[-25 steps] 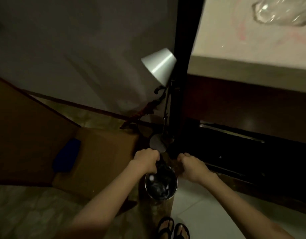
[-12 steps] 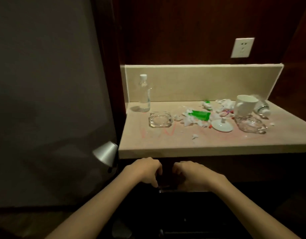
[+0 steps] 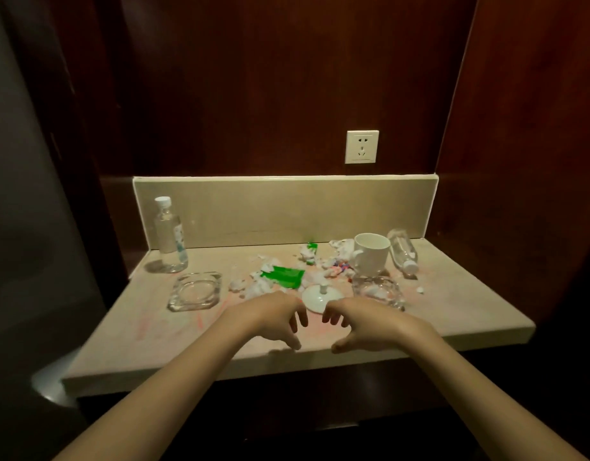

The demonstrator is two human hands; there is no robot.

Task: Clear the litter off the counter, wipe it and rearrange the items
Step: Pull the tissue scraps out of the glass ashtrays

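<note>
The beige counter [image 3: 453, 314], smeared with faint pink streaks, carries a scatter of white paper scraps and a green wrapper [image 3: 283, 276] at its middle. An upright capped water bottle [image 3: 169, 236] stands back left with a square glass ashtray [image 3: 194, 292] before it. To the right are a white mug [image 3: 370, 256], a bottle lying on its side [image 3: 403, 252], a second glass ashtray [image 3: 377, 291] holding scraps, and a white lid [image 3: 321, 296].

Head view, forward and down, close over the counter [image 3: 453, 314].
</note>
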